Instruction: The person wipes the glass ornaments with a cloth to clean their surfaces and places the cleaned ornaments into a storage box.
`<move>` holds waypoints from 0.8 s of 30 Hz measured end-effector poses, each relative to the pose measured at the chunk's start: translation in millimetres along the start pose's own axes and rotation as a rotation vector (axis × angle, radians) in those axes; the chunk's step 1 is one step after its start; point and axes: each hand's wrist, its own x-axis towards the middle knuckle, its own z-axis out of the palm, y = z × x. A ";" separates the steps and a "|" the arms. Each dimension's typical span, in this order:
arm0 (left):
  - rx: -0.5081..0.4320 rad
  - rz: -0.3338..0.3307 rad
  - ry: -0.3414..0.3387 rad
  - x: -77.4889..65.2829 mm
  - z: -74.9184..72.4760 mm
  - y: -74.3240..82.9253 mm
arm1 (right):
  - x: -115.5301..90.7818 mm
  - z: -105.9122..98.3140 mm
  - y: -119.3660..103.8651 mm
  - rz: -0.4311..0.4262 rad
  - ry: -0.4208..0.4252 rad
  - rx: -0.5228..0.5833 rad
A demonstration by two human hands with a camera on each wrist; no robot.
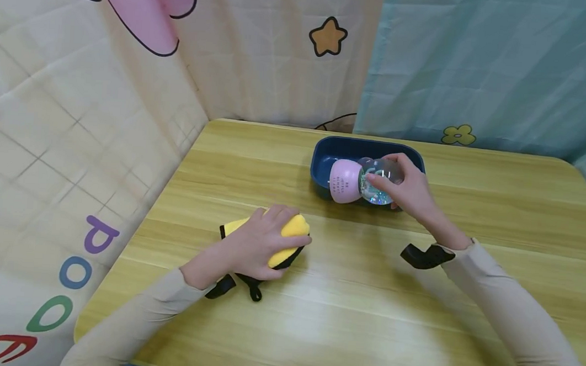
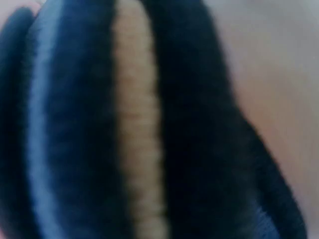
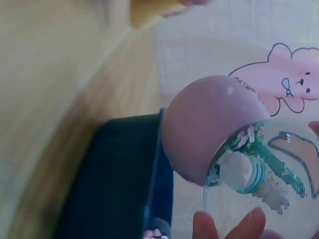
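Note:
My right hand [image 1: 412,190] grips a snow globe [image 1: 345,181] by its clear dome, tilted on its side above a dark blue bin [image 1: 318,176]. The globe has a pink base with small lettering; in the right wrist view a white figure and green decoration show inside the dome. My left hand [image 1: 255,244] grips a folded yellow cloth [image 1: 295,227] with black edging on the table, fingers bent over its top. Blurred dark folds of the cloth [image 2: 199,124] fill most of the left wrist view. A black loop hangs from the cloth's near side.
Inside the bin, partly hidden, a second clear rounded thing [image 3: 158,230] with pink bits shows. The wooden table [image 1: 345,318] carries the bin near its back edge. Printed curtains [image 1: 260,54] hang close behind and along the left side.

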 end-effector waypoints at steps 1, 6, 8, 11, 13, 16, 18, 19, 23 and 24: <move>-0.001 0.003 -0.036 1.6 3.4 4.0 | 5.0 -0.4 -2.3 -0.017 0.025 -0.046; -0.036 -0.022 -0.218 8.0 22.8 20.7 | 29.9 0.2 -12.1 -0.119 0.120 -0.245; -0.076 -0.063 -0.285 8.6 29.0 24.7 | 40.2 2.8 -13.2 -0.168 0.133 -0.345; -0.184 -0.127 -0.368 7.9 35.9 28.7 | 53.4 8.4 -11.1 -0.218 0.119 -0.497; -0.255 -0.155 -0.408 8.0 38.3 30.7 | 60.3 12.8 -8.0 -0.232 0.096 -0.584; -0.325 -0.177 -0.458 11.3 40.6 32.7 | 67.7 18.4 -3.8 -0.243 0.059 -0.676; -0.346 -0.185 -0.489 14.5 40.9 33.6 | 71.1 21.9 -2.1 -0.250 0.033 -0.718; -0.353 -0.187 -0.504 16.1 41.3 33.8 | 72.5 23.4 -1.5 -0.254 0.023 -0.737; -0.353 -0.193 -0.545 22.5 41.6 33.1 | 76.6 26.9 -0.4 -0.252 -0.009 -0.792; -0.347 -0.197 -0.555 23.9 41.6 32.3 | 77.6 27.7 -0.6 -0.251 -0.017 -0.803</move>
